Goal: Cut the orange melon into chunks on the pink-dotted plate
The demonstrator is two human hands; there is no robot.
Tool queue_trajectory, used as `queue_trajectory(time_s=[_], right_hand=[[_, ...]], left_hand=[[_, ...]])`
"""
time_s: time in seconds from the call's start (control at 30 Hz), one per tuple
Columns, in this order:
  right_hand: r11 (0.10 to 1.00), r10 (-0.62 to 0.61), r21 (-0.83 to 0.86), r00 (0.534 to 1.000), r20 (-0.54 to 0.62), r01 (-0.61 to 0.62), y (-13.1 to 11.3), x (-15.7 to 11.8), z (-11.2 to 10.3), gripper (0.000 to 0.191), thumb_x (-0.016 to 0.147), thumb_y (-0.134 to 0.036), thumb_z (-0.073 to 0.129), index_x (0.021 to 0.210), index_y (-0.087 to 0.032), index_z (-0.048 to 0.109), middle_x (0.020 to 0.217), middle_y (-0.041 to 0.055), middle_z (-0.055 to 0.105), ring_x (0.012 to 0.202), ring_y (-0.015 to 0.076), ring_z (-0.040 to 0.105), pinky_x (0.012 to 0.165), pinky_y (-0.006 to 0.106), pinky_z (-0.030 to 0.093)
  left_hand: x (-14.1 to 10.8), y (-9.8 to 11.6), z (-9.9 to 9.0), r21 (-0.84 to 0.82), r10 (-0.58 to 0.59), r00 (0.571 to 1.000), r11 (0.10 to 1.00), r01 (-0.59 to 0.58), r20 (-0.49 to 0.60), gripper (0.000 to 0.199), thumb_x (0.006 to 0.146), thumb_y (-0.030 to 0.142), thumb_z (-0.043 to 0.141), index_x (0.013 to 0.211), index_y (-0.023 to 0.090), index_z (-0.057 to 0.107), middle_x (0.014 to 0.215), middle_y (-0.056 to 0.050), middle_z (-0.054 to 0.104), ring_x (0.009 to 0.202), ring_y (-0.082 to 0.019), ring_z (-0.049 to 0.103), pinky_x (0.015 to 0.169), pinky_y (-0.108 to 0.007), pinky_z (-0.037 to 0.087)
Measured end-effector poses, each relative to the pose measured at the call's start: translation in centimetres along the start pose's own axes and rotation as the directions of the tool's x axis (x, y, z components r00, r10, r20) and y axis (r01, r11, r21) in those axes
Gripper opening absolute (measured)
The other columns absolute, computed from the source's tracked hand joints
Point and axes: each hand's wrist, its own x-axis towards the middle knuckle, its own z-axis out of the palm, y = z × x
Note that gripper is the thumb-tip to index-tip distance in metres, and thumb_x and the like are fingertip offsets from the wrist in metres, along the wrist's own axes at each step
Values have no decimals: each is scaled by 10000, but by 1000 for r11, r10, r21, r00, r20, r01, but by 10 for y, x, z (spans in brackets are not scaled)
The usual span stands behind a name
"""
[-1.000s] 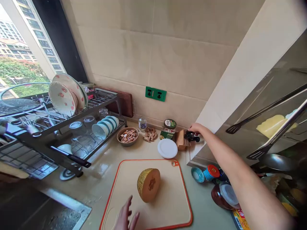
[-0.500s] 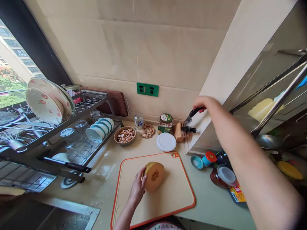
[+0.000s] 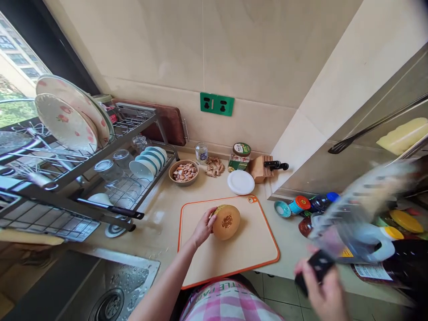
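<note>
A halved melon [image 3: 230, 224], its orange flesh and seed hollow showing, sits on the orange-rimmed cutting board [image 3: 247, 249]. My left hand [image 3: 204, 226] is closed round its left side. At lower right, my right hand [image 3: 321, 283] grips the black handle of a kitchen knife [image 3: 354, 200]. The blade points up and to the right, blurred by motion, and bottles behind it show through the smear. Behind the board stands a wooden knife block [image 3: 262, 169] with other black handles in it, next to a white plate-like disc [image 3: 240, 182].
A dish rack [image 3: 140, 196] with plates, bowls and glasses stands at left, above the sink [image 3: 133, 285]. A bowl of nuts or dried pieces [image 3: 183, 173], ginger [image 3: 214, 167], a glass [image 3: 201, 153] and a green-lidded jar [image 3: 240, 156] line the wall. Bottles and jars [image 3: 302, 203] crowd the right.
My right hand has drawn the knife out of the block and swung it down to the lower right. My left hand stays on the melon. The view has shifted and tilted down.
</note>
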Motion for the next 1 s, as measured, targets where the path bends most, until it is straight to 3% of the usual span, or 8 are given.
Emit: queue_trajectory(time_s=[0.07,0.17,0.23,0.37,0.5,0.63,0.73,1.0], right_hand=[[980,115,150,989,93,-128,21,-38,51,479,842,-616,349,1125,-251,477,654,49,612,622,214,610,613,316,517],[949,169,229,964,204,-214,31,-54,83,484,838,-619,352,1108,-243,491,670,36,614,557,191,602,551,286,513],[972,134,153,957,257,-178,31,-46,85,500,817,-601,409,1149,-241,513,729,51,659,592,206,635,576,288,527],[998,-54,47,945,324,40,29,-27,89,411,822,-484,441,1146,-260,561,1049,83,686,955,248,654,794,296,530],[992,-102,-37,929,355,123,32,-24,101,397,854,-403,375,1179,-233,527,1071,93,684,953,231,662,757,279,537],[976,-67,-163,908,412,146,40,-25,103,439,878,-370,267,1211,-176,477,1072,125,679,914,232,673,712,288,534],[957,-2,-251,866,500,147,38,-21,99,452,890,-353,218,1226,-149,441,1009,136,691,865,238,681,672,292,518],[886,169,-443,793,585,139,-10,4,94,262,905,-198,265,1094,-152,440,834,108,674,750,221,657,577,255,390]], left_hand=[[3,0,0,47,57,998,997,-57,8,537,835,565,426,1240,213,442,1278,-135,497,996,-225,568,710,-321,530],[9,1,3,148,136,990,980,-130,-35,459,853,517,426,1170,186,446,1168,-124,573,993,-208,581,847,-341,469],[13,4,8,210,137,990,970,-126,-41,405,869,502,399,1112,184,456,1074,-103,610,952,-205,590,852,-345,450],[21,11,20,329,140,987,938,-109,-73,368,869,483,395,1053,182,500,1050,-103,597,941,-219,571,835,-352,439],[22,15,30,418,177,979,901,-121,-100,358,862,468,409,1058,186,511,1086,-115,570,980,-235,544,854,-370,419],[22,17,33,445,135,984,893,-71,-115,357,865,485,388,1053,198,485,991,-85,602,910,-232,566,789,-366,437],[24,17,32,484,129,984,873,-55,-121,336,873,483,376,1021,203,486,970,-78,603,894,-228,570,767,-350,439],[32,15,33,602,158,985,794,-86,-68,308,913,445,293,982,226,498,1037,-83,565,929,-221,566,785,-331,436]])
